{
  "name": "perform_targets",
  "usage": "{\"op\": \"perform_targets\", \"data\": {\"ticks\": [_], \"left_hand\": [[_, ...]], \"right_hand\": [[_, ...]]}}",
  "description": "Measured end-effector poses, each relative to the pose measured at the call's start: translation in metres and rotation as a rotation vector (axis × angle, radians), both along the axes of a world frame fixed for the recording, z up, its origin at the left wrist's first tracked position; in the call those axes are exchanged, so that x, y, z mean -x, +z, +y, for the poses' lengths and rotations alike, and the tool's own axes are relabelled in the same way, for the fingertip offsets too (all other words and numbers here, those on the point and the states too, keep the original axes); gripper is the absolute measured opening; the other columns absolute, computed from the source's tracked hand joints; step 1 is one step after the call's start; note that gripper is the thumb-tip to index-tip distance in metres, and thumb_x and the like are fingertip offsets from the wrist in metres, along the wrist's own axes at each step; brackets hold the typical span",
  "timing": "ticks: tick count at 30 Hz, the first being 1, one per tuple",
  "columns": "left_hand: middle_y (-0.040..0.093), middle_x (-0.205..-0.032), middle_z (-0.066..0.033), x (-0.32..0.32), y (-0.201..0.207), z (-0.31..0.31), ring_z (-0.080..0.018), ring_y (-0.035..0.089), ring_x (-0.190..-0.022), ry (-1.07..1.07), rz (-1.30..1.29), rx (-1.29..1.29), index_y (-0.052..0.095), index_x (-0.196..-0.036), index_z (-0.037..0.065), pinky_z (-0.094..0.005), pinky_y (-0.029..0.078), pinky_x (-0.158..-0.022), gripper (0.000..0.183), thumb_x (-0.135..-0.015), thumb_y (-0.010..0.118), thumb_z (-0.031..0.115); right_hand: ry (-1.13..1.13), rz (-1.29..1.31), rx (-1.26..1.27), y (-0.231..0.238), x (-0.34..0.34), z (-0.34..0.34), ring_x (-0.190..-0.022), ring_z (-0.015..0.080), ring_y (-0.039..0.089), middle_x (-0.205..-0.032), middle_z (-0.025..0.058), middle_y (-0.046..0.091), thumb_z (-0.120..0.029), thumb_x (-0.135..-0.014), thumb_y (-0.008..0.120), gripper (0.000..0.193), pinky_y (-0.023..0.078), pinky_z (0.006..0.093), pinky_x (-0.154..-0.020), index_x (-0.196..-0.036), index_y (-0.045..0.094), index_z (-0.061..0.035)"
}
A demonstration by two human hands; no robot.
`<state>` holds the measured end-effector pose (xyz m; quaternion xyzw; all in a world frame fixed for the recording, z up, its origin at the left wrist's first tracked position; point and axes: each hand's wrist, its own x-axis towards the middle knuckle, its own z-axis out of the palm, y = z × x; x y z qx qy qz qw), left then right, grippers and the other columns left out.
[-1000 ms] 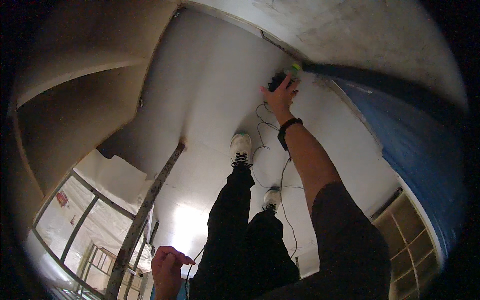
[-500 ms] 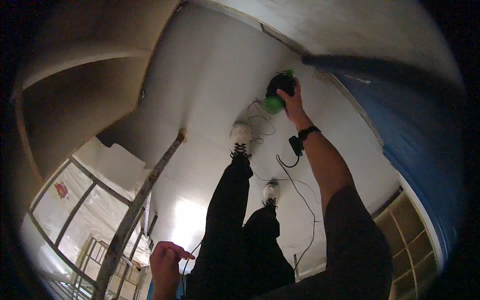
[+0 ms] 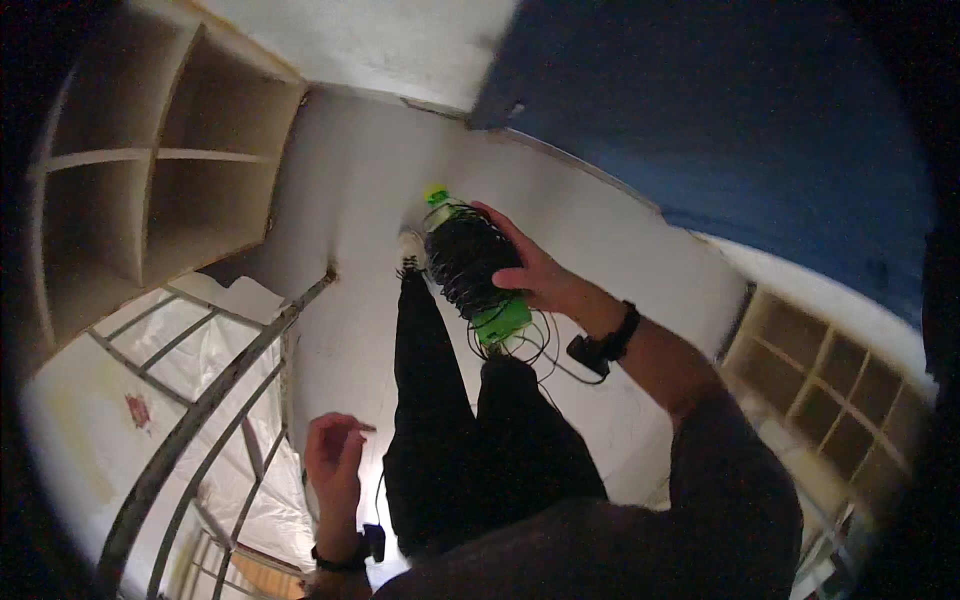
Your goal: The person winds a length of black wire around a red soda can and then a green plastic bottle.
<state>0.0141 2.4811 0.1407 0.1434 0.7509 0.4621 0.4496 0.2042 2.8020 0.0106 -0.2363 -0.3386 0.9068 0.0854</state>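
Green plastic shows at both ends of a bottle (image 3: 503, 321) with black wire (image 3: 468, 258) wrapped round its middle. The right hand (image 3: 530, 272) is clamped on its right side, above the pale floor (image 3: 605, 235). The left hand (image 3: 335, 457) is nearer, on the left, well apart from it; its fingers bend, and I cannot tell if they hold anything. A metal pole (image 3: 186, 412) slants on the left; a blue surface (image 3: 720, 130) is far right.

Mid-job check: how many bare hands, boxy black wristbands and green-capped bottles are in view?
Bare left hand and right hand: 2
Boxy black left wristband and right wristband: 2
Green-capped bottle wound with black cord, in the right hand: 1
Total: 5
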Motion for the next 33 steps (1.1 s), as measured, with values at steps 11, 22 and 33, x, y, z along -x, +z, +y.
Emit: {"op": "perform_targets", "data": {"ticks": [11, 22, 33], "left_hand": [[0.043, -0.158, -0.0170, -0.068, 0.207, 0.075, -0.0485, 0.040, -0.147, -1.127, 0.890, -0.735, 0.053, -0.147, 0.024, -0.0608, 0.038, -0.117, 0.102, -0.056, 0.098, 0.022], [0.057, -0.146, -0.0127, -0.094, 0.144, 0.040, -0.0284, 0.059, -0.133, -1.642, -0.407, -0.598, 0.049, -0.151, 0.008, -0.0395, 0.043, -0.115, 0.114, -0.055, 0.101, 0.040], [0.065, -0.137, -0.0142, -0.193, 0.133, -0.052, -0.0265, 0.067, -0.122, -1.418, -0.931, 0.093, 0.049, -0.145, -0.003, -0.0430, 0.056, -0.104, 0.092, -0.080, 0.083, 0.052]], "right_hand": [[0.259, 0.070, -0.627, 0.290, -0.117, -0.133, -0.142, 0.0238, 0.047, -0.155, 0.0163, 0.048, -0.038, -0.077, 0.093, 0.118, 0.040, 0.0391, -0.118, -0.165, 0.021, -0.0062], [-0.152, -0.249, 0.383, 0.321, -0.173, -0.316, -0.125, 0.0227, 0.064, -0.143, 0.0162, 0.061, -0.063, -0.106, 0.047, 0.078, 0.054, 0.0372, -0.106, -0.146, 0.050, 0.0032], [-0.652, -0.232, 0.119, 0.307, -0.243, -0.567, -0.118, 0.0315, 0.069, -0.124, 0.0195, 0.071, -0.066, -0.109, 0.031, 0.083, 0.054, 0.0395, -0.103, -0.150, 0.048, 0.0039]]}}
